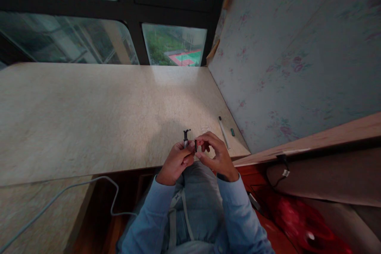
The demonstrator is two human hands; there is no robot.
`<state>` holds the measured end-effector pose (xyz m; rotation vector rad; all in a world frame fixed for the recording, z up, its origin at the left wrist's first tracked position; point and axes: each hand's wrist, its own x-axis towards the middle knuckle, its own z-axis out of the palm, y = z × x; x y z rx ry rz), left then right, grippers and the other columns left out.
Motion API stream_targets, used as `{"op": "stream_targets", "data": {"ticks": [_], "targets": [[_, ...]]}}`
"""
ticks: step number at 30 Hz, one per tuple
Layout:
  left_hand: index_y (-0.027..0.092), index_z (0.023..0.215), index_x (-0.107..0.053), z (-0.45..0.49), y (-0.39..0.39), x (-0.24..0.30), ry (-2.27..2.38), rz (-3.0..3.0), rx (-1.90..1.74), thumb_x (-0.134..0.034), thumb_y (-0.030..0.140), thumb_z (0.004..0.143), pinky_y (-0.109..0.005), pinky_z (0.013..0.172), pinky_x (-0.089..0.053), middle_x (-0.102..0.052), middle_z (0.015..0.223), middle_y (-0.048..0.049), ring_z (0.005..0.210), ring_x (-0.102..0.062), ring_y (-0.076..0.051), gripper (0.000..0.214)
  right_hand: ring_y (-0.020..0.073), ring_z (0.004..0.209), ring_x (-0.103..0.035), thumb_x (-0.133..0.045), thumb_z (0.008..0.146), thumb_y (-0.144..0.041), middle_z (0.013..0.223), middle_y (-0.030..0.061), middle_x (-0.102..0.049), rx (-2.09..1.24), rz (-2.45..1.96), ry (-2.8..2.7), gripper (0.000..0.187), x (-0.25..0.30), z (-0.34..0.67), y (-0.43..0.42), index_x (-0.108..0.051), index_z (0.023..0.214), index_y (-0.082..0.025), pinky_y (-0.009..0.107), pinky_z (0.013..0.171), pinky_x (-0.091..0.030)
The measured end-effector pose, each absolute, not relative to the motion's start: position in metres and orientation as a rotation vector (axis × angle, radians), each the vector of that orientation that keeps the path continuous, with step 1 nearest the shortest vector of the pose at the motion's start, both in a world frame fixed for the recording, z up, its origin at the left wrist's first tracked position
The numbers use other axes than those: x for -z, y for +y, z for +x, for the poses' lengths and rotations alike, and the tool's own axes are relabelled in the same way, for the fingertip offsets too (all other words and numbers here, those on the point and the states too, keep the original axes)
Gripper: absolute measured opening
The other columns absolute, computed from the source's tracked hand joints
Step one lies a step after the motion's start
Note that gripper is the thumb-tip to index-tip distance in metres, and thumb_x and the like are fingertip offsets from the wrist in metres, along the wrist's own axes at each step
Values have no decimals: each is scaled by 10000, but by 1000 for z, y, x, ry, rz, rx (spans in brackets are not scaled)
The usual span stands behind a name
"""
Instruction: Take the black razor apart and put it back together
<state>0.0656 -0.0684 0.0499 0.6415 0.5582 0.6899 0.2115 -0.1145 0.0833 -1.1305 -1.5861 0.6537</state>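
Above my lap, at the sill's front edge, my left hand (180, 159) is closed around a small black-and-silver part (185, 139). The part's black forked end sticks up past the fingers; its kind is too small to make out. Close on the right, my right hand (218, 154) curls its fingers and thumb around a thin dark piece (195, 145). That piece stands upright by the left thumb. Whether both hands touch it I cannot tell. To the right of my hands lie a slim white stick with a black end (224, 132) and a small green piece (232, 132).
The beige stone-look sill (98, 115) runs along a dark-framed window (175, 12). A flowered wall (285, 59) rises on the right. A grey cable (71, 185) loops at lower left. A red plastic bag (300, 222) lies at lower right.
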Motion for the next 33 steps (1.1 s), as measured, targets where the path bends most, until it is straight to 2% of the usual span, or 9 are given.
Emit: {"op": "stream_targets", "data": {"ticks": [3, 5, 8, 12, 18, 27, 33], "targets": [[130, 795, -640, 64, -69, -57, 572, 624, -734, -783, 440, 691, -168, 409, -207, -445, 549, 61, 395, -284, 1, 357, 148, 675, -516, -687, 790, -355, 828, 18, -535, -760, -1076, -1392, 269, -74, 209, -111, -647, 1026, -232, 272, 572, -421], [126, 835, -663, 61, -68, -63, 565, 583, -745, -731, 541, 707, -182, 427, -252, -500, 602, 27, 425, -347, -20, 439, 149, 676, -509, -700, 772, -419, 804, 12, -522, -836, -1023, -1236, 303, -67, 208, -107, -641, 997, -224, 274, 582, -420], [125, 765, -662, 57, -69, -72, 530, 519, -701, -588, 673, 754, -215, 452, -299, -453, 528, 17, 443, -383, -67, 554, 134, 616, -473, -712, 726, -524, 732, -7, -507, -925, -955, -1044, 402, -63, 205, -100, -632, 968, -213, 260, 548, -388], [150, 630, -587, 53, -70, -81, 501, 491, -669, -547, 612, 814, -235, 483, -307, -370, 498, 22, 465, -387, -92, 499, 113, 532, -418, -717, 666, -593, 637, -33, -482, -1004, -965, -915, 480, -72, 202, -90, -622, 927, -201, 244, 494, -332], [162, 570, -545, 45, -71, -93, 388, 482, -619, -547, 598, 805, -252, 493, -310, -331, 523, 19, 486, -377, -104, 495, 104, 525, -417, -722, 681, -548, 633, -30, -496, -1018, -904, -945, 432, -87, 201, -78, -639, 914, -194, 236, 485, -319], [145, 555, -516, 37, -71, -94, 278, 464, -584, -516, 527, 874, -221, 463, -280, -333, 504, 27, 441, -330, -77, 497, 102, 593, -454, -750, 720, -476, 716, -15, -545, -1060, -836, -1087, 374, -87, 195, -73, -669, 943, -187, 230, 545, -375], [143, 542, -504, 35, -69, -89, 278, 439, -577, -534, 526, 871, -213, 442, -235, -286, 487, 48, 409, -266, -58, 505, 118, 633, -513, -781, 684, -490, 745, 4, -597, -1098, -912, -1131, 397, -97, 191, -76, -680, 926, -192, 234, 561, -423]]}}
